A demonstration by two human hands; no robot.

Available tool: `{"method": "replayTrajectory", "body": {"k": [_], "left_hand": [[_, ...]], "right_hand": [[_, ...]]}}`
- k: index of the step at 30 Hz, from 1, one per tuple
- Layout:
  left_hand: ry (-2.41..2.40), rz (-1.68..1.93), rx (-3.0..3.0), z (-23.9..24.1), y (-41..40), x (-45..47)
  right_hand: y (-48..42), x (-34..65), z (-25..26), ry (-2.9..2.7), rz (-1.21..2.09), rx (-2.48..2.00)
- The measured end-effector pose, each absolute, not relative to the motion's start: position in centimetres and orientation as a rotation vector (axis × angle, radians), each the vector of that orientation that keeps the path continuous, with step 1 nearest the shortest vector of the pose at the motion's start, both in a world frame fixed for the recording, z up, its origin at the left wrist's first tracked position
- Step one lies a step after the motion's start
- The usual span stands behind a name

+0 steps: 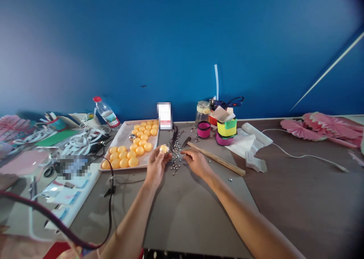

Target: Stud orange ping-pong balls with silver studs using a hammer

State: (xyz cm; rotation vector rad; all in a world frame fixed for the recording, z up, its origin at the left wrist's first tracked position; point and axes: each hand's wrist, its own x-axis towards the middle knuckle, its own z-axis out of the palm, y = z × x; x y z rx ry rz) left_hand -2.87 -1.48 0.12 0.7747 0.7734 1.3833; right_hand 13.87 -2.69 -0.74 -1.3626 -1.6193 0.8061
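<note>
My left hand [156, 163] is closed round a small orange ball [163, 149], held just above the grey mat [184, 209]. My right hand [195, 161] rests palm down on the mat, fingers curled over a scatter of small silver studs [175, 156]; whether it pinches one is hidden. A tray [123, 137] with several more orange balls [133, 153] lies just left of my left hand. A hammer with a wooden handle [216, 159] lies on the mat right behind my right hand.
Behind the hammer stand a glass jar [203, 112], a pink tape roll [204, 130] and stacked coloured rolls [226, 132]. A water bottle [106, 113] and white strips lie at the left. Pink paper fans [321, 125] and a white cable [301, 155] lie at the right. A black cable [109, 198] loops near my left arm.
</note>
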Motion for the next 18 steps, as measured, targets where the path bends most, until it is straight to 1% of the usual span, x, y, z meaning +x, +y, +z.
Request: {"method": "replayTrajectory", "body": {"k": [2, 5, 11, 18], "left_hand": [[0.775, 1.392, 0.774, 0.12, -1.39, -3.05], [0.772, 1.377, 0.796, 0.07, -1.57, -2.95], [0.773, 1.389, 0.787, 0.18, -1.78, -2.8], [0.789, 1.349, 0.816, 0.35, -2.14, -2.63]], "right_hand": [[-3.02, 13.81, -0.87, -1.854, 0.631, -1.494], [-3.41, 13.41, -1.11, -2.055, 0.489, -1.608], [-3.41, 13.63, -0.87, -1.948, 0.536, -1.646], [-3.61, 13.75, -1.11, -2.069, 0.533, -1.659]]}}
